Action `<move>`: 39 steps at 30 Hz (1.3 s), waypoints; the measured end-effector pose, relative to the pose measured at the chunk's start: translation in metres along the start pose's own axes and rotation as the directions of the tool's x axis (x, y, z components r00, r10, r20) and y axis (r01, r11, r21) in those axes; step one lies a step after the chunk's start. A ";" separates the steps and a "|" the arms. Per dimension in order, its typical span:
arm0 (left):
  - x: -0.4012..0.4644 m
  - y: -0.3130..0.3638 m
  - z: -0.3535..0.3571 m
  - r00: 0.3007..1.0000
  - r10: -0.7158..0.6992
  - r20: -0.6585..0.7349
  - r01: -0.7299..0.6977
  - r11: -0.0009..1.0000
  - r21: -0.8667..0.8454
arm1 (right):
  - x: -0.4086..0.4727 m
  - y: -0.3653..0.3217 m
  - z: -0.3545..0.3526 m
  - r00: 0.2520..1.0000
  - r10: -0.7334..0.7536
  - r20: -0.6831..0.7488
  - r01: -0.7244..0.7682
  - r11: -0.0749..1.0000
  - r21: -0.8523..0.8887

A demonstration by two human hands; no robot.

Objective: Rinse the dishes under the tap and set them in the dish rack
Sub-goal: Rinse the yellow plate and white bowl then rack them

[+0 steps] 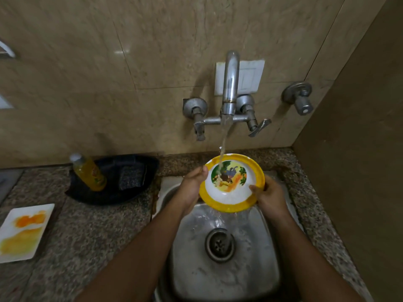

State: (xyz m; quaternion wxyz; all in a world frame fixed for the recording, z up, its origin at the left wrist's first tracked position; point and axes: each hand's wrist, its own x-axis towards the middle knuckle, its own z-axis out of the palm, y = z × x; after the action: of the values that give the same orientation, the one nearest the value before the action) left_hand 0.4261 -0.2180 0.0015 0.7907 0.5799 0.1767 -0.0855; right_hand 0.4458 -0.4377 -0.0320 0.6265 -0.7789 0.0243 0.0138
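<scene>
So from the head view the yellow-rimmed bowl point(231, 184) sits right between both hands, over the sink point(257, 269), tilted with its inside facing the tap stream point(222, 147). Left hand point(193, 182) and right hand point(269, 196) each grip an opposite rim, equally near. It's round, so no long axis; no dish rack in sight.

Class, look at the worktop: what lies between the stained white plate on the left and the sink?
In the head view, only bare speckled granite worktop separates the stained white plate from the sink. The black tray with the yellow bottle sits further back.
</scene>
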 end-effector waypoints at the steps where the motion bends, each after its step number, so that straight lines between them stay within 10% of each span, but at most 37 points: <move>1: 0.000 0.003 0.002 1.000 -0.008 0.005 0.008 0.999 0.049 | -0.002 -0.002 -0.001 1.000 -0.021 -0.019 0.021 0.999 -0.034; 5: -0.006 0.008 -0.002 0.973 -0.228 -0.043 0.232 0.961 0.150 | -0.007 -0.006 -0.003 0.992 -0.106 -0.067 0.090 0.974 -0.207; 8: -0.009 0.009 -0.007 0.900 -0.429 -0.072 0.421 0.901 -0.104 | -0.016 -0.007 0.001 0.963 -0.270 0.001 0.257 0.916 -0.309; 16: -0.011 -0.006 -0.012 0.899 -0.383 -0.211 0.303 0.894 -0.331 | -0.044 0.006 0.005 0.893 -0.347 0.285 0.430 0.845 -0.318; 20: -0.011 -0.011 -0.014 0.943 -0.286 -0.170 0.239 0.938 -0.250 | -0.058 0.015 -0.006 0.816 -0.244 0.525 0.497 0.759 -0.420; 29: -0.011 -0.001 0.025 0.920 0.235 -0.312 -0.057 0.871 0.487 | -0.047 -0.027 0.047 0.778 -0.438 0.449 0.627 0.569 -0.532; 33: -0.014 -0.005 0.019 0.868 0.357 -0.344 -0.094 0.799 0.594 | -0.040 -0.038 0.062 0.867 -0.394 0.305 0.497 0.729 -0.471; 36: -0.017 -0.010 0.012 0.829 0.390 -0.402 -0.084 0.797 0.598 | -0.045 -0.035 0.070 0.790 -0.432 0.436 0.610 0.633 -0.477; 39: -0.022 -0.013 0.007 0.806 0.422 -0.414 -0.081 0.773 0.629 | -0.042 -0.028 0.065 0.903 -0.311 0.296 0.420 0.781 -0.462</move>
State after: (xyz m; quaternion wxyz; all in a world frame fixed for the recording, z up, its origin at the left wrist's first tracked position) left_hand 0.4027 -0.2304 0.0001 0.4964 0.8125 0.2714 0.1408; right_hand 0.4055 -0.3673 -0.0168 0.3848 -0.9016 -0.1965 -0.0230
